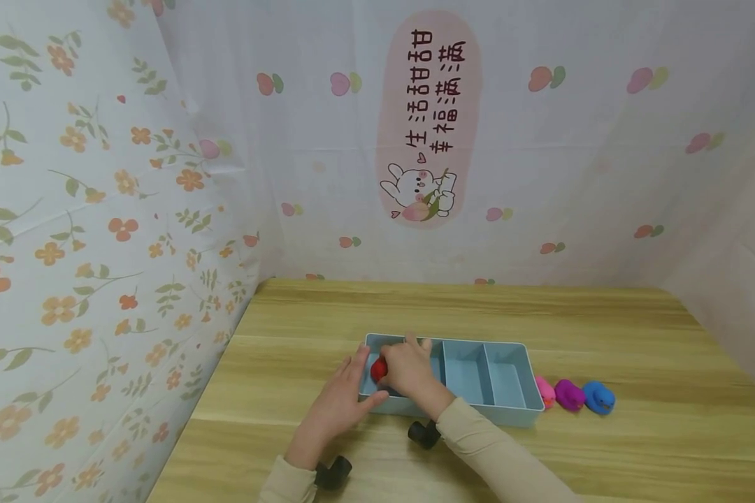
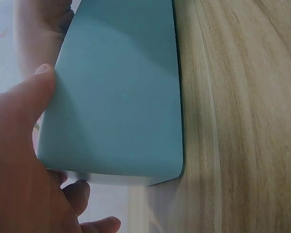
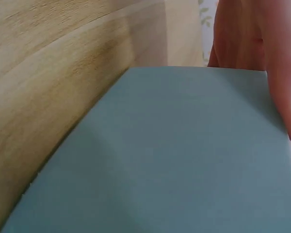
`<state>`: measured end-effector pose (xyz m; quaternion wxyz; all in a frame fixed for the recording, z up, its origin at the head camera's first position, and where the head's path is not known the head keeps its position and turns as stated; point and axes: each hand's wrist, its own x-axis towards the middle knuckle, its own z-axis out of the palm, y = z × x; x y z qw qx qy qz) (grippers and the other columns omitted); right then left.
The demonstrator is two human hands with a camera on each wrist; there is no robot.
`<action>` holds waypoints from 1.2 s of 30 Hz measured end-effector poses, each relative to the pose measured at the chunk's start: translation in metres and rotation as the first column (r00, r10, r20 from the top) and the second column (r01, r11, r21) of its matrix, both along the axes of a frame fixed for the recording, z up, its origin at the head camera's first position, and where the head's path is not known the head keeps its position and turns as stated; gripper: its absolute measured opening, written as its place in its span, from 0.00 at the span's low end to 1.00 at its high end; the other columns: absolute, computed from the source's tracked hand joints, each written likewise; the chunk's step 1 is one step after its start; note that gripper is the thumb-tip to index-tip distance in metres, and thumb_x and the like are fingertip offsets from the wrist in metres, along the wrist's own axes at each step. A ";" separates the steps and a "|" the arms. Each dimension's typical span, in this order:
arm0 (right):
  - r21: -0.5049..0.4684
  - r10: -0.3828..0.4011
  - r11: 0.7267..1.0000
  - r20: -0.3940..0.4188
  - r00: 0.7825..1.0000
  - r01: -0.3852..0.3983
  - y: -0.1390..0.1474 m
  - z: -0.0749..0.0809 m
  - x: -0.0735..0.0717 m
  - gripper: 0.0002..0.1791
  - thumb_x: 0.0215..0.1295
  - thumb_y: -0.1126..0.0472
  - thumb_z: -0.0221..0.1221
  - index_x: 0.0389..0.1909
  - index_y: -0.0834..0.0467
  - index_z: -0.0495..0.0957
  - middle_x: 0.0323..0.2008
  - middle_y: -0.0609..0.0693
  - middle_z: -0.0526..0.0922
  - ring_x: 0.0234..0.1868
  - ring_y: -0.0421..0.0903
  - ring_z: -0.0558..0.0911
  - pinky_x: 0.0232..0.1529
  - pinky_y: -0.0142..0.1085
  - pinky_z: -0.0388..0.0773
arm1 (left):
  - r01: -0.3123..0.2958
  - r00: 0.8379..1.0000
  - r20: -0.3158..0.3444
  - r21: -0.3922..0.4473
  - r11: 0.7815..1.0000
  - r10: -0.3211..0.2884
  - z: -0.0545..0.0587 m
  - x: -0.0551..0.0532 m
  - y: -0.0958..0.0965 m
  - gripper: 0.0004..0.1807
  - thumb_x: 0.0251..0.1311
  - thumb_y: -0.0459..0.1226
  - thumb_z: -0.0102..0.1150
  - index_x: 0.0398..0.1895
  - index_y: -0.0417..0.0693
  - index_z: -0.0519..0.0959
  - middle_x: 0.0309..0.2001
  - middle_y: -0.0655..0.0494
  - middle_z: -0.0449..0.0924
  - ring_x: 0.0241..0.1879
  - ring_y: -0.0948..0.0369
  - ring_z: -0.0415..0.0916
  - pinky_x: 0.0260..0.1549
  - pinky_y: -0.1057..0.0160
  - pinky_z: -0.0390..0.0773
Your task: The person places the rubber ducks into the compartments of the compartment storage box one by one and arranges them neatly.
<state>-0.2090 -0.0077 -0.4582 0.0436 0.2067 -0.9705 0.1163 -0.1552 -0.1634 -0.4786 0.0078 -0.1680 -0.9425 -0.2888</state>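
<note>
A long blue-grey box (image 1: 509, 417) with dividers stands on the wooden table. At its left end my left hand (image 1: 335, 406) grips the corner, thumb on the near side and fingers along the end wall. The left wrist view shows that thumb (image 2: 41, 87) at the rim. My right hand (image 1: 409, 368) reaches over the near wall into the left part of the box. Its fingers pinch a small red toy (image 1: 377, 370) in the leftmost compartment, and they hide much of it. The right-hand compartments (image 1: 509, 377) hold nothing.
Beyond the box's right end a pink rubber duck (image 1: 545, 391), a purple one (image 1: 569, 395) and a blue one (image 1: 600, 397) sit in a row. Patterned cloth (image 1: 327, 140) hangs behind the table and along its sides.
</note>
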 end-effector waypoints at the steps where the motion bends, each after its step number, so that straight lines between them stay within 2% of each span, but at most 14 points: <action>1: 0.000 0.002 1.000 0.001 1.000 -0.002 0.001 0.001 0.000 0.19 0.35 0.48 0.77 0.27 0.52 0.82 0.25 0.44 0.83 0.40 0.50 0.69 0.38 0.49 0.62 | 0.001 1.000 0.001 0.000 1.000 -0.001 0.000 0.000 0.000 0.49 0.61 0.61 0.51 0.75 0.43 0.47 0.74 0.45 0.53 0.70 0.38 0.54 0.62 0.37 0.64; 5: -0.003 0.006 1.000 0.002 1.000 -0.006 0.004 0.003 0.002 0.21 0.38 0.45 0.76 0.31 0.51 0.83 0.26 0.44 0.84 0.39 0.49 0.69 0.37 0.47 0.60 | 0.005 1.000 0.003 -0.002 1.000 -0.005 0.001 0.000 0.001 0.48 0.62 0.61 0.51 0.75 0.43 0.47 0.74 0.45 0.52 0.70 0.37 0.54 0.62 0.37 0.64; 10: -0.026 0.012 1.000 0.004 1.000 -0.012 0.009 0.015 0.004 0.22 0.41 0.44 0.74 0.36 0.50 0.83 0.28 0.43 0.85 0.36 0.47 0.70 0.34 0.43 0.58 | 0.010 1.000 0.009 -0.007 1.000 -0.010 0.002 0.000 0.003 0.49 0.62 0.61 0.51 0.75 0.43 0.47 0.74 0.44 0.52 0.70 0.38 0.54 0.62 0.38 0.64; 16: -0.031 0.058 0.998 0.010 0.998 -0.057 0.016 0.030 0.007 0.17 0.46 0.50 0.73 0.37 0.50 0.84 0.26 0.41 0.83 0.32 0.45 0.69 0.33 0.42 0.55 | 0.012 1.000 0.014 -0.005 1.000 -0.012 0.003 0.001 0.004 0.49 0.61 0.61 0.52 0.75 0.43 0.48 0.74 0.44 0.53 0.70 0.38 0.54 0.61 0.37 0.64; 22: -0.082 0.073 0.994 0.039 0.997 -0.069 0.022 0.042 0.008 0.13 0.49 0.53 0.72 0.37 0.49 0.86 0.31 0.42 0.86 0.33 0.44 0.70 0.34 0.42 0.55 | 0.000 1.000 0.020 -0.011 1.000 0.000 0.003 0.002 0.004 0.47 0.61 0.59 0.53 0.75 0.45 0.48 0.74 0.45 0.53 0.70 0.39 0.54 0.62 0.37 0.64; 26: -0.123 0.081 0.989 0.035 0.996 -0.076 0.027 0.045 0.008 0.13 0.47 0.53 0.73 0.36 0.49 0.87 0.32 0.43 0.87 0.34 0.44 0.71 0.35 0.43 0.56 | 0.003 1.000 0.008 -0.002 1.000 -0.003 0.004 0.002 0.004 0.47 0.61 0.57 0.55 0.75 0.43 0.49 0.74 0.44 0.53 0.70 0.39 0.55 0.61 0.36 0.64; 31: -0.199 0.083 0.977 0.016 0.996 -0.078 0.037 0.047 0.007 0.12 0.47 0.56 0.73 0.35 0.49 0.88 0.33 0.42 0.88 0.34 0.43 0.71 0.44 0.54 0.60 | 0.003 1.000 -0.008 -0.009 1.000 -0.003 0.004 0.002 0.003 0.47 0.61 0.58 0.55 0.74 0.41 0.49 0.73 0.43 0.54 0.69 0.39 0.57 0.62 0.38 0.64; 33: -0.202 0.080 0.976 -0.003 0.997 -0.079 0.042 0.047 0.007 0.11 0.47 0.55 0.73 0.35 0.49 0.88 0.33 0.41 0.88 0.33 0.43 0.70 0.43 0.54 0.60 | 0.007 1.000 -0.012 -0.011 1.000 -0.007 0.003 0.002 0.002 0.48 0.61 0.58 0.55 0.74 0.41 0.50 0.73 0.43 0.54 0.69 0.39 0.57 0.62 0.38 0.64; 36: -0.190 0.075 0.979 -0.029 0.997 -0.080 0.049 0.046 0.007 0.10 0.47 0.53 0.73 0.33 0.47 0.88 0.34 0.41 0.88 0.33 0.42 0.71 0.39 0.48 0.57 | 0.004 1.000 -0.004 -0.016 1.000 -0.004 0.002 0.002 0.002 0.48 0.61 0.58 0.54 0.75 0.42 0.49 0.74 0.43 0.53 0.69 0.40 0.56 0.62 0.38 0.64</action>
